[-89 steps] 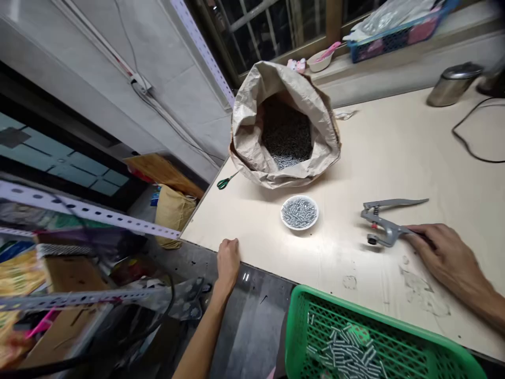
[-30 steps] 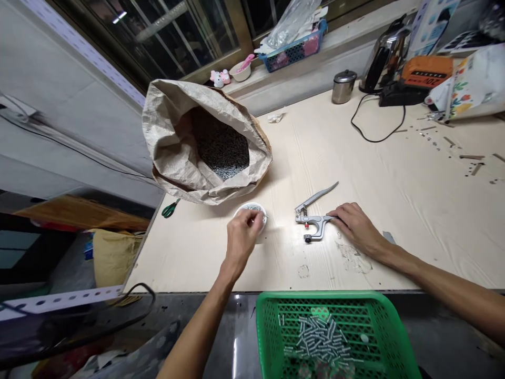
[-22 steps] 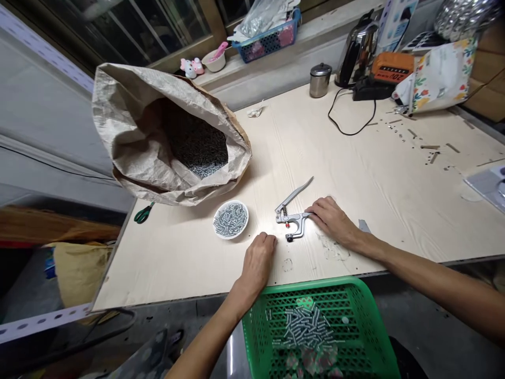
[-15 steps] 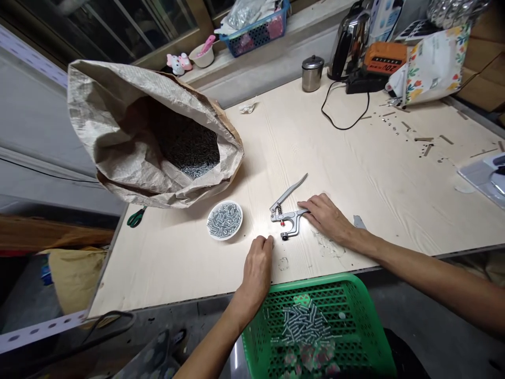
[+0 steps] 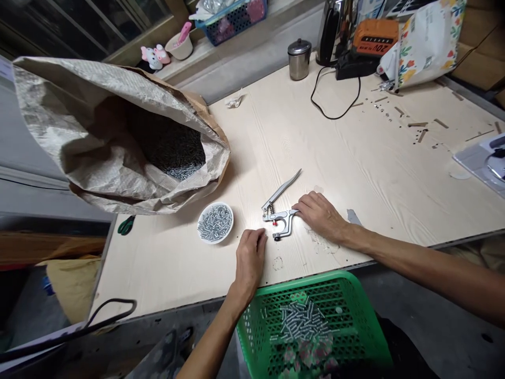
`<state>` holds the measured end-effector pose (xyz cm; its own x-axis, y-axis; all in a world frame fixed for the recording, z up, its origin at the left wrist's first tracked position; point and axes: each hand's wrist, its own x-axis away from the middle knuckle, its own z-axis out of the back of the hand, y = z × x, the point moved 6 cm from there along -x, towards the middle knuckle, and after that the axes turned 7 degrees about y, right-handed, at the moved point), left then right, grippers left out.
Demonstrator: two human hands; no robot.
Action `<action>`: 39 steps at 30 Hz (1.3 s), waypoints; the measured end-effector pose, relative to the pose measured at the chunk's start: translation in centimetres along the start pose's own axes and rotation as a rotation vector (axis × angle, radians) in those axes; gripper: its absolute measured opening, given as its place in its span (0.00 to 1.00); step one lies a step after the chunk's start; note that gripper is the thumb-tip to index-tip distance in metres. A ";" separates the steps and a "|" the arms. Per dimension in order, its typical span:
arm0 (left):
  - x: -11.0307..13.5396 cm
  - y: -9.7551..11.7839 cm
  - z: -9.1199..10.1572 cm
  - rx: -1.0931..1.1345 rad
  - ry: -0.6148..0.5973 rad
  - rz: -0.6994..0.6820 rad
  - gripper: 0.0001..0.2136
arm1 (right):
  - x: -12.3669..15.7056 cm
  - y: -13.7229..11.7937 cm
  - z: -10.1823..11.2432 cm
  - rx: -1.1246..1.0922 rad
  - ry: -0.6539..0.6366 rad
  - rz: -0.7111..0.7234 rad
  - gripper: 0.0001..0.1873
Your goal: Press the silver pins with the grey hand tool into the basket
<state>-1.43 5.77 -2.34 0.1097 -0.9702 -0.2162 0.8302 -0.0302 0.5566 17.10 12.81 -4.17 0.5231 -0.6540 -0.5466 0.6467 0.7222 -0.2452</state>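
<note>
Grey snap-fastener pliers (image 5: 284, 216) lie on the table with their jaws to the left, the upper handle sprung apart and a small red tip inside the jaw. My right hand (image 5: 321, 213) is closed around the end of their lower handle. Just left of the jaws, my left hand (image 5: 251, 256) rests near the table top, thumb and fingertips drawn together. Whatever may be between those fingertips is too small to make out. A white bowl (image 5: 215, 223) full of small metal screw-like pieces stands left of my left hand. Below both hands, a green basket (image 5: 351, 295) holds many similar pieces.
A large open sack (image 5: 51, 100) of dark metal pieces stands at the left, with green-handled scissors (image 5: 126, 225) beside it. Toward the back are a lidded metal canister (image 5: 299, 59), a black cable (image 5: 315, 102), an orange battery (image 5: 374, 37) and a flowered bag (image 5: 430, 50). Scraps litter the right side.
The camera view has turned slightly, shifting the scene left. My left fingertips have moved a little, with the finger and thumb shape changed beside the pliers. My right hand keeps its hold.
</note>
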 end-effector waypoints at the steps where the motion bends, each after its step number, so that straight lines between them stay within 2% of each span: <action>1: 0.0 -0.2 0.0 -0.034 0.008 0.001 0.08 | 0.0 0.0 0.0 -0.004 -0.005 0.001 0.14; 7: 0.2 0.0 -0.3 -0.176 -0.052 -0.091 0.13 | 0.1 0.1 -0.2 -0.016 -0.012 0.000 0.14; 9: 0.0 0.2 -0.1 -0.128 -0.055 -0.051 0.13 | 0.1 0.1 -0.1 -0.019 -0.002 0.003 0.14; 11: -0.4 0.0 0.1 0.042 -0.058 0.119 0.11 | 0.1 0.0 0.1 -0.016 0.012 0.009 0.14; 13: -0.4 -0.8 -0.2 0.316 -0.075 0.409 0.10 | 0.0 -0.2 0.3 -0.008 0.029 0.025 0.13; 15: 0.0 -1.1 -0.9 0.575 -0.077 0.664 0.14 | 0.0 -0.3 0.6 0.004 0.040 0.042 0.13; 17: 0.2 -1.0 -1.3 0.699 -0.047 0.767 0.16 | 0.0 -0.4 0.7 0.015 0.034 0.048 0.13; 24: 1.0 -0.8 -2.3 0.709 0.033 0.809 0.19 | 0.1 -0.7 0.7 0.039 0.013 0.049 0.15; 29: 1.0 -0.4 -2.5 0.703 0.013 0.814 0.19 | 0.2 -0.9 0.8 0.034 0.030 0.069 0.14; 39: 0.4 0.0 -2.4 0.704 -0.086 0.917 0.16 | 0.5 -0.7 0.1 0.007 0.002 0.066 0.14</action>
<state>-0.07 5.93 -4.34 0.4529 -0.7098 0.5395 -0.0320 0.5918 0.8054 16.89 11.96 -4.20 0.5637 -0.6047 -0.5627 0.6148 0.7621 -0.2031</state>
